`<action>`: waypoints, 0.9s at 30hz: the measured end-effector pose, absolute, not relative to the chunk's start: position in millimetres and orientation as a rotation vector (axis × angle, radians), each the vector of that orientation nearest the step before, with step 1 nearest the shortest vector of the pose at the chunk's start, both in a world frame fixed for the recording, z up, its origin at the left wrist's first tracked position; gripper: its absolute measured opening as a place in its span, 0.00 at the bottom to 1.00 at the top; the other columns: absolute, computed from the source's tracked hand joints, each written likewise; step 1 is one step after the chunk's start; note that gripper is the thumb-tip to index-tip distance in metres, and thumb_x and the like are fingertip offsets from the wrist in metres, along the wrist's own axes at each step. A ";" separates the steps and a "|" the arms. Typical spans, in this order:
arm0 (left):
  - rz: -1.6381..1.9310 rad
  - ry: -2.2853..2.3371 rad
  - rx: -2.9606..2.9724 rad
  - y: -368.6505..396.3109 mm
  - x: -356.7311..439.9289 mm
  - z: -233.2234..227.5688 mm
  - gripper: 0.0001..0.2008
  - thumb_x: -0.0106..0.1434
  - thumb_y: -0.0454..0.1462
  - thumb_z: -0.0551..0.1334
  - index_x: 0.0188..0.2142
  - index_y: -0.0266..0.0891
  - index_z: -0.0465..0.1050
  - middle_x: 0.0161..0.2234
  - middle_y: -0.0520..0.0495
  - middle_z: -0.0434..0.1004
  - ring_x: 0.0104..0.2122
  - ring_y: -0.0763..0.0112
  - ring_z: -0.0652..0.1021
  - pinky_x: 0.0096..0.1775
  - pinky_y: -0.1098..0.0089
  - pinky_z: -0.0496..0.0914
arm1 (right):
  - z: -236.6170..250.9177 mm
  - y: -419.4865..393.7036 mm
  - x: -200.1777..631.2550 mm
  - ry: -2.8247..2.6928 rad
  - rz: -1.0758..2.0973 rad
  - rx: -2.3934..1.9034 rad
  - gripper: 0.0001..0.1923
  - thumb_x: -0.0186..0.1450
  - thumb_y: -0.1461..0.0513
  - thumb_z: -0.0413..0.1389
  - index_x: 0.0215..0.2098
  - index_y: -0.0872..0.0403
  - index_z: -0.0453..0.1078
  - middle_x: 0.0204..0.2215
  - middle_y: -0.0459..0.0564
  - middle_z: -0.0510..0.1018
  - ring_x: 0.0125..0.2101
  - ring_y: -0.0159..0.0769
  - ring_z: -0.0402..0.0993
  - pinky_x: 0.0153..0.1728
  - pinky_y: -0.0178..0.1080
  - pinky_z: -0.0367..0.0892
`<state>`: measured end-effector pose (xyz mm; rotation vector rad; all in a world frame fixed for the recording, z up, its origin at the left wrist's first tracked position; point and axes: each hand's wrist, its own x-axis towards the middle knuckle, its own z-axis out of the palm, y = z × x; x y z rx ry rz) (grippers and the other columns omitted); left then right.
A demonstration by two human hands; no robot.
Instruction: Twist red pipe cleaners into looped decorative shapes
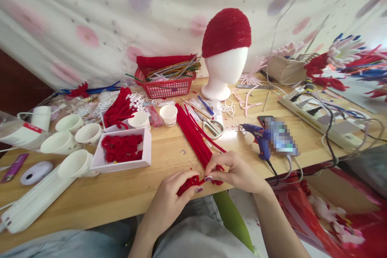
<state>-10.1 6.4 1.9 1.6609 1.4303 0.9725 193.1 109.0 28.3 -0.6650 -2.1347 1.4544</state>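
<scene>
Near the table's front edge, my left hand is closed around a looped piece of red pipe cleaner. My right hand pinches the thin free end of that same piece between thumb and fingertips, just right of the left hand. Beneath and behind the right hand lies a bundle of long red pipe cleaners, slanting away across the wood. Scissors with pale handles rest against the bundle's right side. Left of my hands, a white box holds finished-looking red fuzzy pieces.
A foam head wearing a red cap stands behind. Several paper cups and a white strip-shaped device are left. A red basket holds glittery stems. On the right are a blue glue gun and a power strip with cables.
</scene>
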 end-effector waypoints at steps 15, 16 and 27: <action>0.997 1.480 1.689 0.6 -18.9 -1.7 0.10 0.65 0.32 0.64 0.45 0.45 0.77 0.42 0.51 0.85 0.41 0.67 0.82 0.44 0.71 0.75 | 27.4 97.2 182.5 -2.094 1.424 -0.795 0.08 0.68 0.60 0.59 0.33 0.55 0.77 0.26 0.46 0.79 0.21 0.27 0.69 0.23 0.30 0.65; 0.995 1.473 1.682 0.9 -20.8 -0.6 0.10 0.65 0.31 0.64 0.45 0.45 0.77 0.42 0.51 0.85 0.41 0.68 0.82 0.44 0.71 0.75 | 27.2 97.5 181.6 -2.096 1.420 -0.790 0.08 0.68 0.60 0.58 0.33 0.55 0.77 0.26 0.46 0.79 0.20 0.27 0.69 0.23 0.30 0.65; 0.970 1.375 1.619 5.5 -33.6 6.7 0.17 0.65 0.32 0.65 0.52 0.48 0.76 0.51 0.50 0.83 0.50 0.65 0.80 0.53 0.68 0.72 | 34.0 111.9 179.4 -2.210 1.247 -0.697 0.11 0.69 0.57 0.58 0.33 0.54 0.78 0.29 0.49 0.82 0.29 0.33 0.77 0.35 0.35 0.71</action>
